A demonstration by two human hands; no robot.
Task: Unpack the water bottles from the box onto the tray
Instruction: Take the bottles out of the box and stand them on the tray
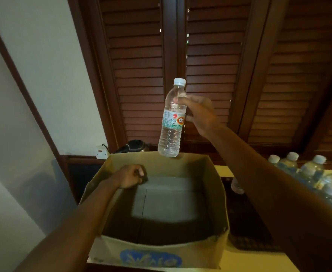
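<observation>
My right hand [198,112] holds a clear water bottle [172,122] with a white cap upright, by its upper body, above the far wall of the cardboard box [157,254]. The box is open and I see no bottles on its bare floor. My left hand [130,176] is inside the box near its far left corner, fingers curled shut around something dark that I cannot identify. Several white-capped water bottles [316,173] stand together at the right. A dark tray [247,222] lies right of the box, partly hidden by my right forearm.
Dark wooden louvred shutters [181,65] fill the wall behind. A black kettle [133,146] and a white wall socket [101,152] sit behind the box at the left. A white wall runs along the left side.
</observation>
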